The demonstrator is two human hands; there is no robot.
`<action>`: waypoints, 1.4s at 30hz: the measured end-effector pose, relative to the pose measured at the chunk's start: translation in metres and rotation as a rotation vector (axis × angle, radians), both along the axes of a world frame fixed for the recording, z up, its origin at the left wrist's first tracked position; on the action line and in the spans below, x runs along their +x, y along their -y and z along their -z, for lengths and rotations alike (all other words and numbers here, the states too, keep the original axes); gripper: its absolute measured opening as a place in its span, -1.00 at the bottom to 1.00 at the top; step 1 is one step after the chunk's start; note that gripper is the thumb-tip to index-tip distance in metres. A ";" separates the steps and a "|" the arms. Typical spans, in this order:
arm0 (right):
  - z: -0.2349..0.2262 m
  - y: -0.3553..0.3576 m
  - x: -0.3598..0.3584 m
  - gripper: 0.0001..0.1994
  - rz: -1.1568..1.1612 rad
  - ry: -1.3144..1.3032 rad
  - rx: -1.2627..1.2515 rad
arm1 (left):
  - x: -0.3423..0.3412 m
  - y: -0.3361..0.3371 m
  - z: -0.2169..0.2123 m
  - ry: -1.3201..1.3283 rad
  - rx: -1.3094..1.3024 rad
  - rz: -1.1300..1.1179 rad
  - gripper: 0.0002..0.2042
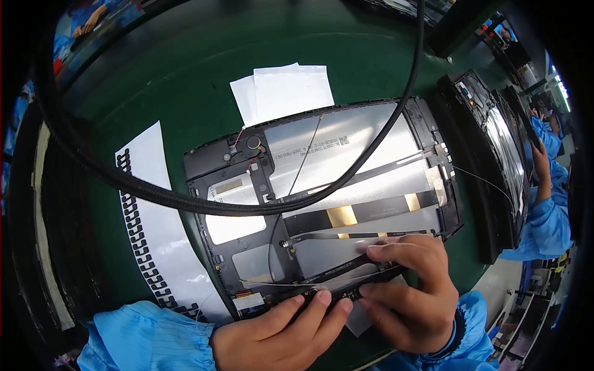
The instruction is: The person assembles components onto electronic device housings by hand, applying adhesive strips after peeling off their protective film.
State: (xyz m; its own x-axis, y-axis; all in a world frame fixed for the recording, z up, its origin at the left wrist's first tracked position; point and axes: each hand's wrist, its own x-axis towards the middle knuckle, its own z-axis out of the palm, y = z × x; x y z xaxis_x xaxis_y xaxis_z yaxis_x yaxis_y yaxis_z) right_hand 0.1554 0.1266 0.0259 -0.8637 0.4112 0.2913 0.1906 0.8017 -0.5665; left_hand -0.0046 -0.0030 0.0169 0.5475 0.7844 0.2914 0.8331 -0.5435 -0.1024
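An opened tablet [346, 145], with a black frame, silver metal plates and dark flat cables, lies face-up before me. My left hand [288, 334] rests its spread fingertips on the tablet's near edge; its thumb is hidden. To its right, my right hand [414, 297] is bent over the same edge. Its thumb and middle finger close together at the rim, while the index finger reaches over a black flat cable [346, 267]. What sits between those fingers is too small to make out. Thin wires [307, 151] cross the tablet's inside.
A white sheet with a row of black die-cut pieces [139, 244] lies left of the tablet. White papers [288, 86] lie behind it. More opened tablets [489, 130] are stacked at right, beside a person's blue sleeve [544, 229]. A thick black cable [226, 207] loops across the view.
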 end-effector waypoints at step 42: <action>0.043 0.043 -0.063 -0.84 -0.487 -0.117 -0.051 | -0.035 0.077 0.045 0.462 -0.419 -0.856 -0.41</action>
